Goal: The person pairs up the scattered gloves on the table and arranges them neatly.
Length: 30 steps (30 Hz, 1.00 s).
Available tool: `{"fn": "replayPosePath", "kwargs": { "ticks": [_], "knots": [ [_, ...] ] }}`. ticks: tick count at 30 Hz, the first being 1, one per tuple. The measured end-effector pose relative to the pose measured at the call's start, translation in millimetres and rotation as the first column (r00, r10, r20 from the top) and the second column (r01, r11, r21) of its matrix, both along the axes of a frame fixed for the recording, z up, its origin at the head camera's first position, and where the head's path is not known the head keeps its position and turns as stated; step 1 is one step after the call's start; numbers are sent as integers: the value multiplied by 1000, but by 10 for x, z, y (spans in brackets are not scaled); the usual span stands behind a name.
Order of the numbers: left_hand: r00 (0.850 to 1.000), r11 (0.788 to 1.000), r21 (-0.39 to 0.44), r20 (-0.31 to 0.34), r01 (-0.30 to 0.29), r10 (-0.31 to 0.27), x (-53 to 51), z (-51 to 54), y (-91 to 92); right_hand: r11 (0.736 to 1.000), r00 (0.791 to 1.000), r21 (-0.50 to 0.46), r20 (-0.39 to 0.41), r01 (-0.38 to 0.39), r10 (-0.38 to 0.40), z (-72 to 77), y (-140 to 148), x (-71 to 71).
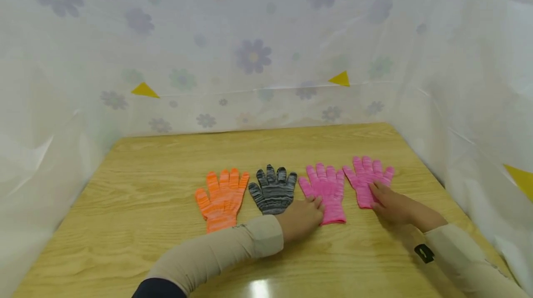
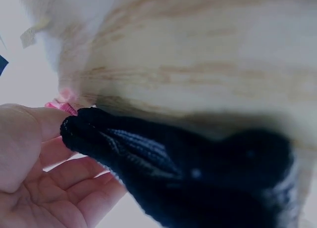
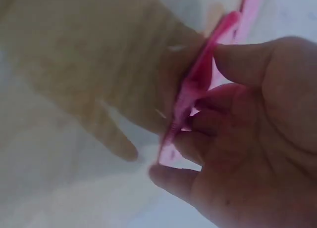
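Note:
Two pink knit gloves lie flat side by side. On the left pink glove [image 1: 331, 198], near its cuff, rest the fingertips of my left hand [image 1: 300, 220]. My right hand [image 1: 393, 203] touches the lower right side of the right pink glove [image 1: 364, 181]. In the right wrist view, that glove's cuff [image 3: 190, 87] stands slightly raised by the thumb and fingers. Left of my left hand lies a grey-black striped glove [image 1: 272, 190], its cuff hidden behind the hand; this dark glove [image 2: 198, 168] looms large in the left wrist view. An orange glove [image 1: 222, 198] lies farthest left.
The gloves lie in a row on a wood-grain table [image 1: 145, 187]. A white flower-print sheet [image 1: 200, 57] hangs behind it and along both sides. Yellow triangles [image 1: 145, 90] mark the sheet.

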<state>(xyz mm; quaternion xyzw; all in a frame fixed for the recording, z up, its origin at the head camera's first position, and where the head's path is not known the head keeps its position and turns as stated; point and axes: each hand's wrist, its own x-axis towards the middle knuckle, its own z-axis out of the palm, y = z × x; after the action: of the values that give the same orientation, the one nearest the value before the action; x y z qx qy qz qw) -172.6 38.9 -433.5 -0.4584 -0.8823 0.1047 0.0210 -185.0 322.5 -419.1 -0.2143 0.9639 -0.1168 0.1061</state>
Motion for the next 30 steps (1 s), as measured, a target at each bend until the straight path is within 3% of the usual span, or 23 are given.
{"fn": "replayPosePath", "kwargs": {
  "ticks": [3,7,10,14,18,20,23,25,30],
  "knots": [
    [1000,1000,-3,12,-8,8,-9,2,0,999,991,-19,129,36,-34,-72,15,42],
    [1000,1000,-1,16,-12,12,-15,6,-1,999,981,-5,187,50,-48,-79,22,31],
    [1000,1000,-4,17,-11,11,-5,26,-4,999,989,-8,143,47,-45,-14,11,-32],
    [1000,1000,-13,21,-15,15,11,47,-5,998,1000,-54,16,24,-23,53,-18,-166],
    [1000,1000,-10,22,-19,20,16,36,0,991,993,-70,-39,-116,113,-29,-33,-281],
    [1000,1000,-7,21,-17,17,14,27,6,986,987,-42,-34,-161,160,-119,-31,-318],
    [1000,1000,-4,26,-16,16,15,20,10,986,986,25,-23,-163,164,-239,-18,-354],
    [1000,1000,4,25,-19,19,18,23,12,993,994,39,19,-109,108,-244,-24,-349],
    [1000,1000,21,13,-22,22,23,28,12,998,996,1,66,-64,64,-140,-45,-371]
  ]
}}
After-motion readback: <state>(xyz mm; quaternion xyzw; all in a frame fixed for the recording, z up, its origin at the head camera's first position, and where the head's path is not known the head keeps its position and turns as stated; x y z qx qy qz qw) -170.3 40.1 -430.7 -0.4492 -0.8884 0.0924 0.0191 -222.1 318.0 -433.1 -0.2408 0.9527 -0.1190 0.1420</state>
